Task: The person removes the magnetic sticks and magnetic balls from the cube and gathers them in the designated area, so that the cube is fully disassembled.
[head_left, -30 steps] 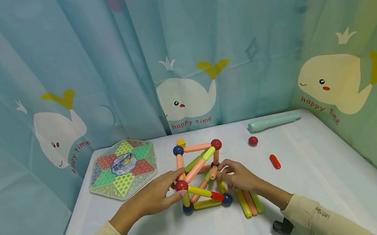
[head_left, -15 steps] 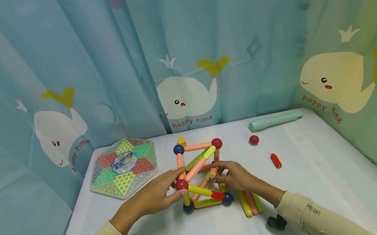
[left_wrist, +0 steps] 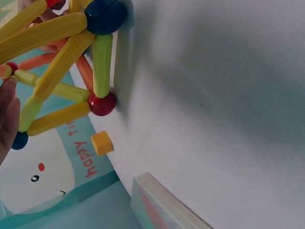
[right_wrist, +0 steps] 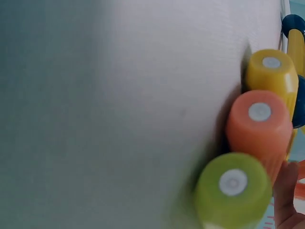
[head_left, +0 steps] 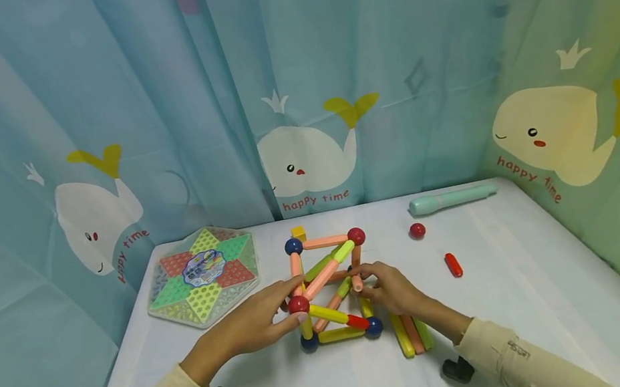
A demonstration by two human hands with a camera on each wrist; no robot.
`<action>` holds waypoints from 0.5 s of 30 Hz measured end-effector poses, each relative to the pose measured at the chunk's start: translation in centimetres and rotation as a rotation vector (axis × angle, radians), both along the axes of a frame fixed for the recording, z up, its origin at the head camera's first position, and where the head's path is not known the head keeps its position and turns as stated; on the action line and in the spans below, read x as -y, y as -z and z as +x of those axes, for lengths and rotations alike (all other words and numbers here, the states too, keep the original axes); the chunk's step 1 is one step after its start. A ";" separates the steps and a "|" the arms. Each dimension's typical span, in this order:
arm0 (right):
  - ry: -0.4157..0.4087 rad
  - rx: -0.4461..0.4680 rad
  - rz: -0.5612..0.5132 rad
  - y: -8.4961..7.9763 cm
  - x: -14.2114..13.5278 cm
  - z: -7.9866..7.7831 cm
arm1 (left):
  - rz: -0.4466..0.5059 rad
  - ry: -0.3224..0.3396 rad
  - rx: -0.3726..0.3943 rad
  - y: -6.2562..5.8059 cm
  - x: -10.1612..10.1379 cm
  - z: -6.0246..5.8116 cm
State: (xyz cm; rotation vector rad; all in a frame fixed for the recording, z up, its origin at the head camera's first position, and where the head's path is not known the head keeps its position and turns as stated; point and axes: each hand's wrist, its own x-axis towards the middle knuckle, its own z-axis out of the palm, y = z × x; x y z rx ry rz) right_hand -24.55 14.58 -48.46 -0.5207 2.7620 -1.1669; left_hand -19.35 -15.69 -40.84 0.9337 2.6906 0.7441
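Observation:
A cube-like frame of magnetic rods and balls (head_left: 340, 334) stands mid-table, with blue and red balls at its corners. My left hand (head_left: 248, 322) holds it at the near upper-left red ball (head_left: 299, 305), thumb and fingers about the ball and the rod beside it. On the frame's right side my right hand (head_left: 392, 289) pinches a short orange magnetic rod (head_left: 357, 283) near a blue ball that is partly covered. The left wrist view shows yellow and green rods (left_wrist: 59, 69) slanting between the balls, with left fingertips (left_wrist: 9, 114) at the edge.
Yellow, orange and green rods (head_left: 412, 334) lie side by side under the right wrist. A red ball (head_left: 417, 231), a red rod (head_left: 453, 265) and a teal pen-like object (head_left: 452, 199) lie rightward. A Chinese checkers board (head_left: 202, 278) and yellow cube (head_left: 298, 233) sit left and behind.
My right hand has moved left onto the short orange rod. That rod's near end has swung slightly right, so it now points more directly toward me. The left hand keeps its hold.

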 end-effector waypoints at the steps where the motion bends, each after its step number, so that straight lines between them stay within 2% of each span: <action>1: 0.001 -0.005 -0.009 0.0 -0.1 0.1 | -0.003 -0.002 0.000 0.0 0.0 0.0; 6: -0.018 -0.035 -0.055 -0.1 -0.7 0.1 | -0.011 -0.002 0.000 0.1 0.0 0.1; 15: -0.047 -0.029 -0.098 -0.4 -1.5 -0.2 | -0.006 -0.001 0.005 0.0 0.0 0.1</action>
